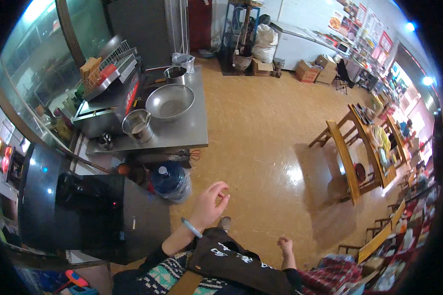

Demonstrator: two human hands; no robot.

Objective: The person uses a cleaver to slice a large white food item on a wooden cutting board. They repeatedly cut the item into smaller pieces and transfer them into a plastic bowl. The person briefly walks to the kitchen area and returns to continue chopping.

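My left hand, with a pale bangle at its wrist, is raised over the floor with fingers curled, thumb apart and nothing held. Lower and to the right hangs my right hand, small in view; its fingers look bent and no object shows in it. A dark apron with white writing covers my front. Ahead at the left is a steel table bearing a wide metal bowl, a steel pot with a utensil and a smaller pot.
A dark cabinet stands close at the left, beside a plastic-wrapped blue water jug. Wooden benches and a table stand at the right. Cardboard boxes and a white chest freezer are at the back; a person is far right.
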